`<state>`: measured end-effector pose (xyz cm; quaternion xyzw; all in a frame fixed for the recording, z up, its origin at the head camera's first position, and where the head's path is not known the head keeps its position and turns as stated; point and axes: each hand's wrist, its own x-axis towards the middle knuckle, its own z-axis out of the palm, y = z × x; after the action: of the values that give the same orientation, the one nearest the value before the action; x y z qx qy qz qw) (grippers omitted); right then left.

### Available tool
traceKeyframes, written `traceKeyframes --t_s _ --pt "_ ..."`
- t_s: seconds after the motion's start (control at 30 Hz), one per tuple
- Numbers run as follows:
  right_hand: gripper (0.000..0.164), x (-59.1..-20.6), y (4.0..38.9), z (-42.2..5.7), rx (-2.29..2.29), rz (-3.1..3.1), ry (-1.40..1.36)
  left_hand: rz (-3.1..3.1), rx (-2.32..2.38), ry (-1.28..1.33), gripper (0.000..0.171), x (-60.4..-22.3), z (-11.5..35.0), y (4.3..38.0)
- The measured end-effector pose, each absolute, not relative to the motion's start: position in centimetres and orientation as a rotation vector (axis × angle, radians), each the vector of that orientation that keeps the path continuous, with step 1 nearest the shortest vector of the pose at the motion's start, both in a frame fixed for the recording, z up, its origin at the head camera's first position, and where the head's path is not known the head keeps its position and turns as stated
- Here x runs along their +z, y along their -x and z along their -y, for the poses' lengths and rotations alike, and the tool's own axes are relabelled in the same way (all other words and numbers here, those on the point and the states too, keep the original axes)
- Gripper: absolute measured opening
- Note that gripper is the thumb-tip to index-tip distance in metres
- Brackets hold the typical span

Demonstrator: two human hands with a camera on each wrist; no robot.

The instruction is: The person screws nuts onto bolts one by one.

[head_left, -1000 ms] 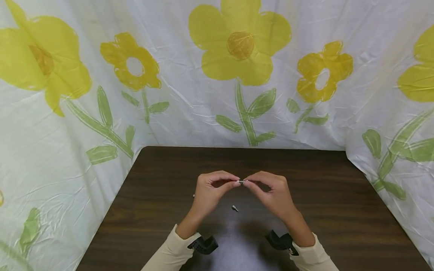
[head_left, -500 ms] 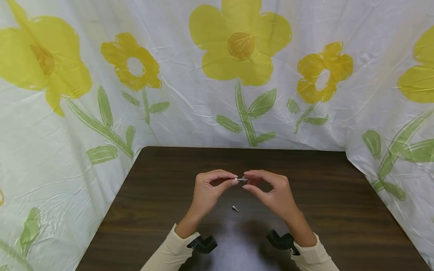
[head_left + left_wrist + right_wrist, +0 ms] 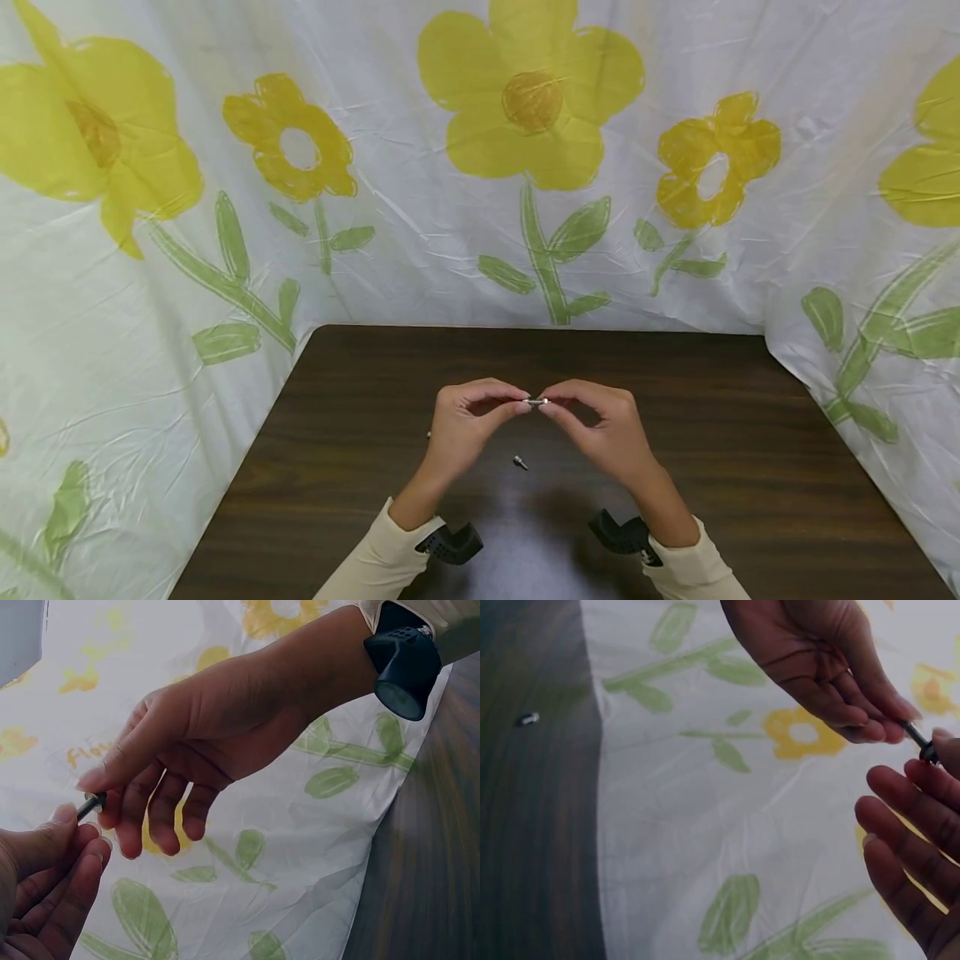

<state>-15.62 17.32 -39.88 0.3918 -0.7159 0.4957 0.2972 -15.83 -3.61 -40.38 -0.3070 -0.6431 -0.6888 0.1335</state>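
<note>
A small metal bolt is held level between both hands over the table. My left hand pinches the left end of its shank between thumb and fingertips. On the wider right end are the thumb and index fingertip of my right hand. In the left wrist view the bolt shows a dark shank and a wider end; whether that end is a head or a nut I cannot tell. The right hand's other fingers hang loosely bent in that view. A second short bolt lies on the table below the hands.
The dark wood-grain table reaches back to a white curtain printed with yellow flowers. A tiny object, mostly hidden, shows beside the left wrist. Black wrist cameras sit under both wrists.
Half a second ago the right thumb and index finger were spread apart around the bolt's wide end; now they have closed on it again. The left hand has shifted slightly right; the loose bolt stays put.
</note>
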Motion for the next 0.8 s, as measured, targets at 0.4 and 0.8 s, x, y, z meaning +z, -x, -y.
traceKeyframes --t_s 0.4,0.8 --pt "0.026 -39.88 15.12 -17.33 1.359 2.049 -0.907 1.883 -1.994 0.864 0.009 -40.35 3.34 15.72" --pt "0.022 -39.83 16.00 -17.41 1.340 1.785 -1.090 1.879 -1.979 0.848 0.011 -40.20 3.62 15.84"
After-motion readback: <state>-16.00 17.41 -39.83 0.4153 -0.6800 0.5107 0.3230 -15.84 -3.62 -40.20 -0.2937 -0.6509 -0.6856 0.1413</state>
